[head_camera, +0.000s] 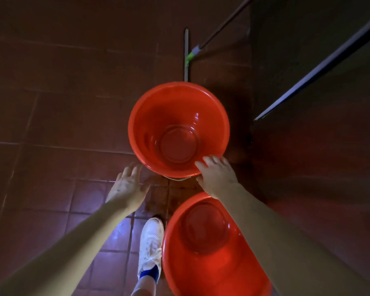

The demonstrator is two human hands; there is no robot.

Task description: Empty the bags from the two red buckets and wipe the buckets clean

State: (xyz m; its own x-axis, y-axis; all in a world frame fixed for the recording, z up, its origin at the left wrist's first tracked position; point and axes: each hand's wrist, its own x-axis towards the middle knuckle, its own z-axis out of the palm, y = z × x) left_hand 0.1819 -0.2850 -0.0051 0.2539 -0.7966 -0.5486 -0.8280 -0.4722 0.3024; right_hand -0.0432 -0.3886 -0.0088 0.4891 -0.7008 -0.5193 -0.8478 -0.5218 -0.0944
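Two red buckets stand on the dark tiled floor, both with bare insides and no bag in sight. The far bucket (178, 129) is in the middle of the view. The near bucket (212, 248) sits below it at the right, partly hidden by my right forearm. My right hand (217, 176) grips the near rim of the far bucket, fingers curled over the edge. My left hand (128, 185) hovers with spread fingers just left of that bucket's near side, holding nothing.
A floor squeegee (186, 54) with a green joint and long handle lies beyond the far bucket. A dark wall or partition (308, 103) rises on the right. My white shoe (151, 244) stands beside the near bucket on the tiled floor (62, 124).
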